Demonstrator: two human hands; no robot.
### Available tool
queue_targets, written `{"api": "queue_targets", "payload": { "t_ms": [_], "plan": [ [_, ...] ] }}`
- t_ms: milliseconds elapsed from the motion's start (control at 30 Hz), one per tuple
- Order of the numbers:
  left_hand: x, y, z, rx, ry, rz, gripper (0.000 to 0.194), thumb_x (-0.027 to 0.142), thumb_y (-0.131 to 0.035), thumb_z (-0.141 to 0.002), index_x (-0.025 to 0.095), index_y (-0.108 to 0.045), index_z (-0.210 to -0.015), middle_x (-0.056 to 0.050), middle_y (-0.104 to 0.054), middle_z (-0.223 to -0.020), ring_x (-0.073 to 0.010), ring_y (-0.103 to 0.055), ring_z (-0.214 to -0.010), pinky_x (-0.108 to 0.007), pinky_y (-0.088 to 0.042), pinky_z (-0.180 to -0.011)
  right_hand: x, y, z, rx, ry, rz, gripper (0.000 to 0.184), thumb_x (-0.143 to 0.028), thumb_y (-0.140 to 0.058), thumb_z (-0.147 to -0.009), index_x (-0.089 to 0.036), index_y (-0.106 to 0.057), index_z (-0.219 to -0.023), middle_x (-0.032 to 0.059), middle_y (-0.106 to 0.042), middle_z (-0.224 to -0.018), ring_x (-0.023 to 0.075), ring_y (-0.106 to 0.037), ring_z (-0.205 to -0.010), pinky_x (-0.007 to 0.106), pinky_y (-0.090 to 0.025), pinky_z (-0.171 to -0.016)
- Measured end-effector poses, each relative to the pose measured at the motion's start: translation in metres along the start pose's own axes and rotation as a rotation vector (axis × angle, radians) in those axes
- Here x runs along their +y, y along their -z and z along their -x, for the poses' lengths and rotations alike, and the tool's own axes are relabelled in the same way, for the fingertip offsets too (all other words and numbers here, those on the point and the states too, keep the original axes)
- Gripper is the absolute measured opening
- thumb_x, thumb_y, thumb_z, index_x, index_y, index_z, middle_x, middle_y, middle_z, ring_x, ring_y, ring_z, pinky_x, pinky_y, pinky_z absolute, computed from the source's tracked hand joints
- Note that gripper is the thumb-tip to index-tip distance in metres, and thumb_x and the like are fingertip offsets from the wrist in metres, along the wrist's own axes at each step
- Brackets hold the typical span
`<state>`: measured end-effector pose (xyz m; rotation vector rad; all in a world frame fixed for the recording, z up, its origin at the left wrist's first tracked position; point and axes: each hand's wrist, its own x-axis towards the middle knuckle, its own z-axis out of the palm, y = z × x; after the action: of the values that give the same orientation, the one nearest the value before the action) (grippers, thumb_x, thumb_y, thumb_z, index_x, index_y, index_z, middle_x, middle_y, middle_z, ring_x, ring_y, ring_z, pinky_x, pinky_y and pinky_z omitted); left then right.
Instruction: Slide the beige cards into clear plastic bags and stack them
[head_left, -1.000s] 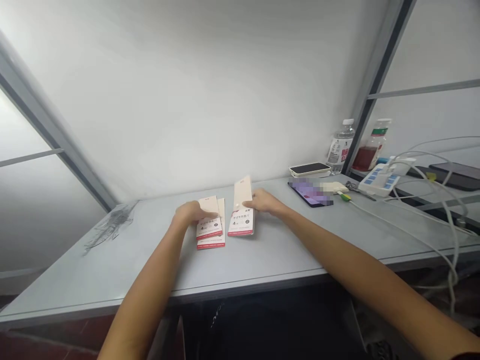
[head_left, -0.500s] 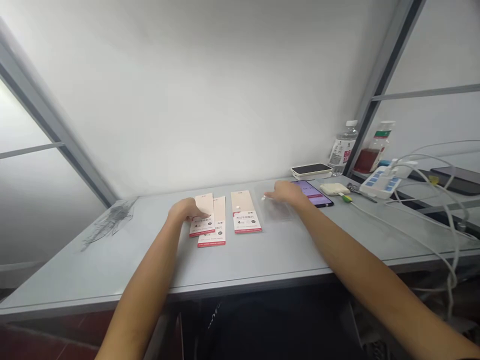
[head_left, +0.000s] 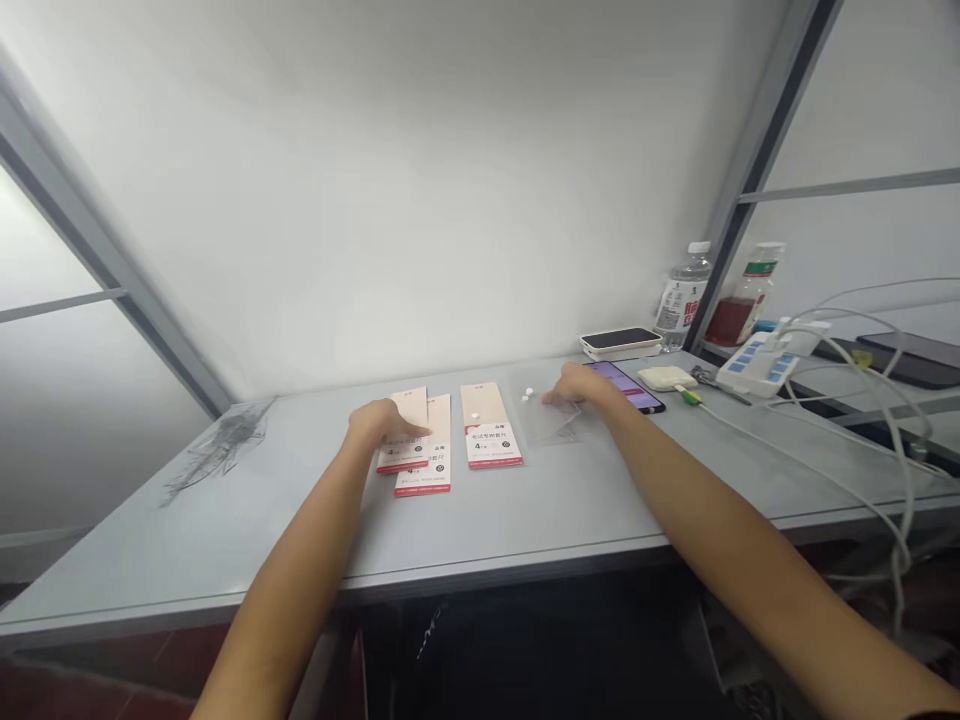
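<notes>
Your left hand (head_left: 373,422) clamps one of three packets (head_left: 405,455); your right hand's (head_left: 576,385) grip, at clear plastic (head_left: 551,428), I can't tell

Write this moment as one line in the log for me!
left hand: on overlapping packets | right hand: at clear pouch | third packet: flat, between hands

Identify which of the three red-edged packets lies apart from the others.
The rightmost packet: a strip of table separates it from the middle packet, which the leftmost packet, under the left hand, overlaps.

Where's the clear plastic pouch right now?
Head view, right of centre: the pouch lies at the right hand, between a packet and the lit phone.
</notes>
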<state>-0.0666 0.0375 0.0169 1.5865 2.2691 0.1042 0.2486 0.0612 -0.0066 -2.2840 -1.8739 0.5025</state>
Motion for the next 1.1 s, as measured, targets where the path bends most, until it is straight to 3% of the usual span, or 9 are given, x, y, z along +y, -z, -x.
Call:
{"api": "queue_targets", "payload": {
  "t_ms": [167,300,367,467,567,667,767,900,1100],
  "plan": [
    [-0.01,0.007,-0.003,0.104,-0.054,0.019,0.047,0.05,-0.077,-0.033,0.021,-0.052,-0.06,-0.012,-0.066,-0.069,-0.0332,-0.062,-0.076,-0.035,-0.041,-0.061,-0.005,0.007,0.006,0.064,0.142,-0.33,0.024,-0.029,-0.063,-0.07,-0.017,-0.049,-0.056,0.0052,-0.059,-0.059,0.0151,-0.057,-0.054,0.025,-0.041,-0.051],
    [-0.014,0.008,-0.008,0.155,-0.204,0.191,0.033,0.047,-0.066,-0.055,0.02,-0.053,-0.07,-0.01,-0.067,-0.08,-0.0241,-0.062,-0.071,-0.029,-0.041,-0.056,-0.016,0.009,0.021,0.199,0.329,-0.648,0.015,-0.026,-0.056,-0.073,-0.018,-0.045,-0.065,0.0015,-0.061,-0.063,0.0123,-0.058,-0.054,0.022,-0.042,-0.051],
    [-0.007,0.007,-0.003,0.173,-0.311,0.339,0.028,0.045,-0.058,-0.065,0.019,-0.051,-0.074,-0.008,-0.066,-0.078,-0.0198,-0.061,-0.065,-0.027,-0.04,-0.053,-0.022,0.01,0.028,0.283,0.4,-0.706,0.015,-0.026,-0.053,-0.073,-0.02,-0.041,-0.065,-0.0009,-0.058,-0.06,0.0121,-0.058,-0.052,0.023,-0.042,-0.053],
    [0.01,0.003,0.016,0.277,-0.52,0.561,0.027,0.046,-0.05,-0.073,0.019,-0.048,-0.074,-0.004,-0.063,-0.074,-0.0151,-0.058,-0.062,-0.024,-0.04,-0.053,-0.03,0.008,0.037,0.417,0.506,-0.762,0.015,-0.022,-0.048,-0.071,-0.02,-0.036,-0.063,0.0006,-0.059,-0.075,0.0122,-0.058,-0.057,0.025,-0.043,-0.056],
    [0.027,-0.005,0.043,0.247,-0.721,0.75,0.031,0.049,-0.049,-0.076,0.02,-0.048,-0.082,-0.002,-0.063,-0.073,-0.0124,-0.057,-0.06,-0.022,-0.04,-0.053,-0.04,0.003,0.043,0.574,0.592,-0.71,0.015,-0.019,-0.047,-0.069,-0.021,-0.034,-0.061,0.0031,-0.057,-0.088,0.0128,-0.055,-0.064,0.027,-0.043,-0.063],
    [0.035,-0.016,0.064,0.178,-0.814,0.753,0.032,0.05,-0.047,-0.078,0.02,-0.051,-0.089,0.0,-0.062,-0.066,-0.012,-0.054,-0.053,-0.021,-0.036,-0.047,-0.051,-0.005,0.048,0.651,0.671,-0.669,0.014,-0.017,-0.046,-0.068,-0.021,-0.034,-0.063,0.0047,-0.054,-0.089,0.0151,-0.053,-0.073,0.027,-0.043,-0.064],
    [0.04,-0.027,0.072,0.214,-0.783,0.669,0.031,0.048,-0.046,-0.079,0.019,-0.055,-0.086,0.001,-0.058,-0.055,-0.0113,-0.049,-0.045,-0.022,-0.032,-0.043,-0.059,-0.011,0.053,0.634,0.727,-0.669,0.012,-0.016,-0.047,-0.069,-0.021,-0.037,-0.065,0.0062,-0.053,-0.091,0.0171,-0.053,-0.081,0.026,-0.044,-0.064],
    [0.041,-0.028,0.069,0.243,-0.674,0.669,0.029,0.041,-0.046,-0.079,0.017,-0.058,-0.09,-0.001,-0.061,-0.057,-0.0149,-0.055,-0.048,-0.023,-0.036,-0.045,-0.061,-0.013,0.062,0.537,0.782,-0.738,0.012,-0.016,-0.049,-0.069,-0.021,-0.039,-0.063,0.0095,-0.053,-0.109,0.0221,-0.05,-0.106,0.027,-0.046,-0.066],
    [0.036,-0.02,0.057,0.36,-0.645,0.673,0.026,0.04,-0.046,-0.079,0.017,-0.058,-0.086,-0.003,-0.063,-0.066,-0.0149,-0.057,-0.057,-0.024,-0.039,-0.051,-0.06,-0.009,0.068,0.193,0.862,-1.069,0.019,-0.019,-0.057,-0.067,-0.019,-0.038,-0.064,0.0069,-0.048,-0.128,0.0218,-0.055,-0.107,0.035,-0.047,-0.082]
  ]
}}
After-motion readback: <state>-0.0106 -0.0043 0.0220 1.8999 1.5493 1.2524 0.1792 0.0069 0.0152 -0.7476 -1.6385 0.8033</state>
